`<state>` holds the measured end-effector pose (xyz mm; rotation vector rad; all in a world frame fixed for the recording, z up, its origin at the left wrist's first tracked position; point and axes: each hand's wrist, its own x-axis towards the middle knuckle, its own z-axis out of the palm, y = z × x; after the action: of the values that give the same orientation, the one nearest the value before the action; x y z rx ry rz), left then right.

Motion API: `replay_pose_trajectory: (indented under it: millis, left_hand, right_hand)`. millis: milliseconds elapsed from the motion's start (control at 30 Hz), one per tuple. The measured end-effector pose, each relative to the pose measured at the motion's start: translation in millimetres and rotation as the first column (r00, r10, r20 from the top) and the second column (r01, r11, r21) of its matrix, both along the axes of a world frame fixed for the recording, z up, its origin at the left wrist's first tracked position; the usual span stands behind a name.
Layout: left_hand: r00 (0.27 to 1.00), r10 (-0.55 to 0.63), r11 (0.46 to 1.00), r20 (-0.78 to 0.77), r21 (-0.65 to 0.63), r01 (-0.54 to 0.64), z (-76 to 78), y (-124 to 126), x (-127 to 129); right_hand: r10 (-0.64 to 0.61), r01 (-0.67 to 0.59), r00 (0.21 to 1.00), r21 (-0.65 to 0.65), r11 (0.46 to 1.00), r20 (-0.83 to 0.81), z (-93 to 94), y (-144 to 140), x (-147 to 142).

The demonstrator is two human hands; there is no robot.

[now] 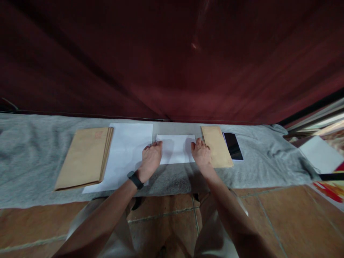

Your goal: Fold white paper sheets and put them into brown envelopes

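Both ends of the folded paper (pixel 176 151) are touched by left hand (pixel 152 157) and right hand (pixel 202 154) — whether pinched cannot be told. On grey cloth (pixel 263 157), it is flanked by white sheet (pixel 131 143), large envelopes (pixel 83 156), small envelope (pixel 219 148), phone (pixel 233 146).

On the cloth-covered tabletop (pixel 259 154), left to right: envelope stack (pixel 83 156), overlying the left part of a paper sheet (pixel 129 143); folded paper (pixel 176 148), centre, just right of the sheet; small envelope (pixel 218 147), right of the folded paper; smartphone (pixel 233 146), just beside the small envelope's right edge, contact unclear. Behind the tabletop: upright backing (pixel 161 64). In front, below: tiled floor (pixel 166 224).
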<state>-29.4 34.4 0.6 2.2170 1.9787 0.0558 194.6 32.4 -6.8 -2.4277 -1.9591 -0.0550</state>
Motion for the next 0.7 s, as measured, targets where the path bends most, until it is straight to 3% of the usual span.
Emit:
replay_pose_trajectory:
  millis: [133,233,400,700]
  left_hand:
    - [1.000,-0.006,1.000,-0.004,-0.008,0.006,1.1,0,0]
    - [1.000,-0.016,1.000,0.008,0.013,0.016,-0.8,-1,0]
    - [1.000,-0.015,1.000,0.014,0.003,0.015,0.2,-1,-1]
    - [1.000,-0.003,1.000,0.019,0.001,0.003,1.8,0,0]
  right_hand:
    - [0.082,-0.082,0.997,0.103,0.991,0.005,0.6,-1,0]
    - [0.192,-0.175,0.978,0.182,0.968,-0.084,-5.4,0,-4]
    - [0.426,-0.362,0.875,0.274,0.891,-0.231,-23.1,0,-18]
    - [0.406,-0.376,0.898,0.186,0.908,-0.166,-38.3,-13,-33]
